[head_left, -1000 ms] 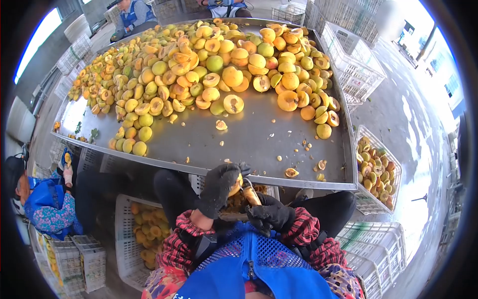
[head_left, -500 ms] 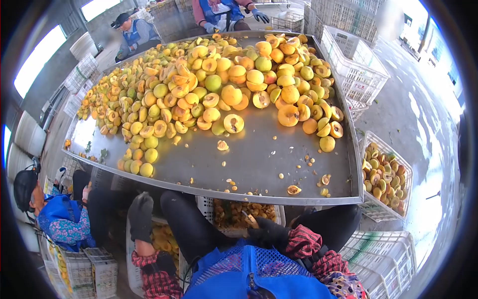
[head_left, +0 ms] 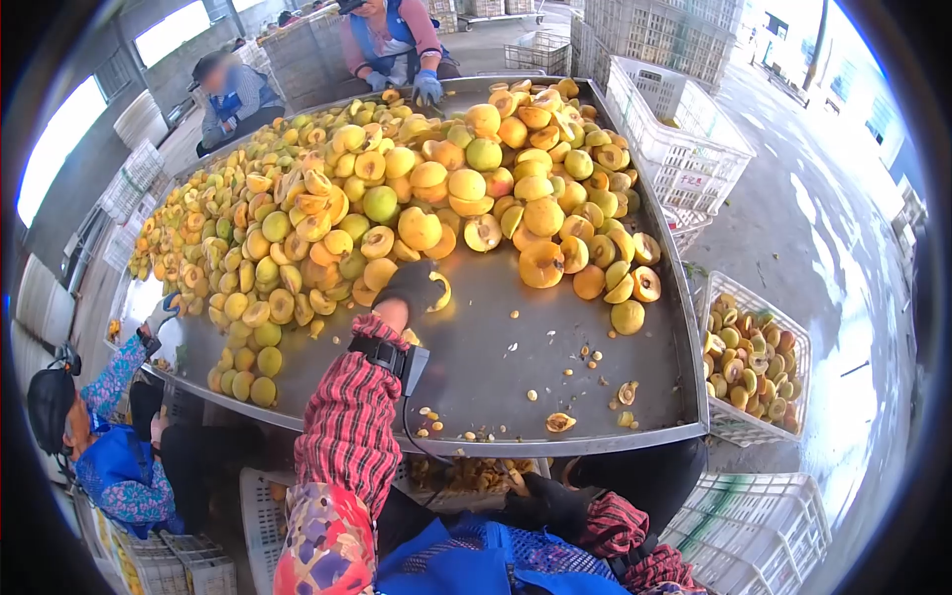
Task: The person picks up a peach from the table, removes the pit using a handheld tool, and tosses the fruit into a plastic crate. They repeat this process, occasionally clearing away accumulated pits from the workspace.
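My left hand (head_left: 409,286), in a dark glove, reaches over the metal table (head_left: 476,357) at the near edge of the fruit heap. Its fingers are closed on a yellow peach half (head_left: 441,294), whose cut rim shows past the fingertips. Close by lie whole and halved yellow peaches (head_left: 418,229). My right hand (head_left: 547,501), gloved in black, stays low in front of my lap. It is closed around a small tool with a light brown handle (head_left: 517,482); the working end is hard to make out.
Peach pits and scraps (head_left: 560,422) are scattered along the table's near side. Below its edge sits a crate of scraps (head_left: 466,476). A crate of peach halves (head_left: 752,362) stands at right. Co-workers sit at the left (head_left: 124,456) and far side (head_left: 397,40).
My left hand has risen from beside my leg onto the table and closed on a peach half. My right hand stays low with its tool. The view has shifted slightly.
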Available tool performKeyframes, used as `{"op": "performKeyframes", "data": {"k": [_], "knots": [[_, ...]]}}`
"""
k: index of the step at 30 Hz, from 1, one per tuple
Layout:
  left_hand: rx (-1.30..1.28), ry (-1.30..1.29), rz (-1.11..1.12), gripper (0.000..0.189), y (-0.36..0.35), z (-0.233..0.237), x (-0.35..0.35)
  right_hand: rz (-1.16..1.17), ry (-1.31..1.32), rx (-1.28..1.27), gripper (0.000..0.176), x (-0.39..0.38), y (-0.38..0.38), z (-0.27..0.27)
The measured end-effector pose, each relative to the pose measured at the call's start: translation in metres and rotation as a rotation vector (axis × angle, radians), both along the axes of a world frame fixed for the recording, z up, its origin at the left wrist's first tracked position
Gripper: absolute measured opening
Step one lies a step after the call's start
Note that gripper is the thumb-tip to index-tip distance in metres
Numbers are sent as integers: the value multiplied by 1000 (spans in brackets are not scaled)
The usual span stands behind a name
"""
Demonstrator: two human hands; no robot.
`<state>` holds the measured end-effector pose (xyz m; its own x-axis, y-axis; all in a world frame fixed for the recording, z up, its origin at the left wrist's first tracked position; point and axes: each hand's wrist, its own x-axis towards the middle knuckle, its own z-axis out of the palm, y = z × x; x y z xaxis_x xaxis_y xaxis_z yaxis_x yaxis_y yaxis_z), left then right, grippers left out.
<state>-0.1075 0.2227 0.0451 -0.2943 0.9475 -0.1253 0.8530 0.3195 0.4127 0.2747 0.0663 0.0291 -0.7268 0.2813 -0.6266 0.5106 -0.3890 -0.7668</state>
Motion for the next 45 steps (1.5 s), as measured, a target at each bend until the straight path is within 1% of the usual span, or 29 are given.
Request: {"op": "performKeyframes", "data": {"k": [3,4,6,7,9,11,12,14,15,16,18,19,22,23,24,26,27,30,33,35,36,37,39,42,45], "knots": [[-150,100,-62,54,-11,14,13,-32,4,16,39,3,3,1],[-111,32,-32,52,-20,14,17,-31,-1,23,39,2,5,4],[-21,-96,37,49,-43,18,24,-51,-41,-49,39,-1,9,11],[87,-137,71,39,-57,24,32,-61,-59,-81,39,-2,8,13],[44,-581,232,42,-76,22,32,-62,-33,-33,36,0,4,8],[62,-1032,289,43,-95,1,21,-28,-13,23,34,5,2,-1],[142,-1284,284,45,-109,7,31,7,-5,53,33,8,1,-7],[315,-1789,261,49,-140,23,57,57,24,109,31,11,-2,1],[386,-1873,241,47,-150,9,59,70,47,135,30,9,2,20],[409,-1951,314,45,-158,14,69,83,69,160,28,8,5,37],[453,-2106,460,42,-173,32,95,-7,200,26,26,4,5,59],[469,-2131,437,43,-181,42,107,-54,265,-40,25,1,5,69],[504,-2174,463,42,-189,50,126,-52,205,177,22,-17,2,99],[534,-1903,318,40,-194,52,133,-38,180,242,23,-23,2,105],[573,-1622,213,39,-199,54,141,-35,213,342,24,-28,-1,107],[557,-2017,280,38,-204,64,148,-29,253,530,25,-38,-6,104],[516,-2248,328,47,-207,76,152,-29,256,619,25,-42,-9,102],[605,-1188,16,36,-215,79,162,44,247,786,23,-49,-10,95],[440,-637,-89,38,-224,96,159,18,286,891,18,-53,-13,100],[585,-1212,10,39,-224,74,162,11,305,897,17,-55,-17,106],[628,-1450,57,39,-223,67,164,8,314,900,17,-56,-18,108],[678,-1687,110,40,-222,62,166,4,304,922,17,-57,-20,108],[724,-2060,208,41,-220,57,169,-5,286,967,18,-60,-23,110],[783,-2145,200,43,-222,51,174,-40,286,1010,21,-61,-24,97],[808,-2062,316,44,-223,47,178,-7,229,1023,26,-64,-26,104]]}}
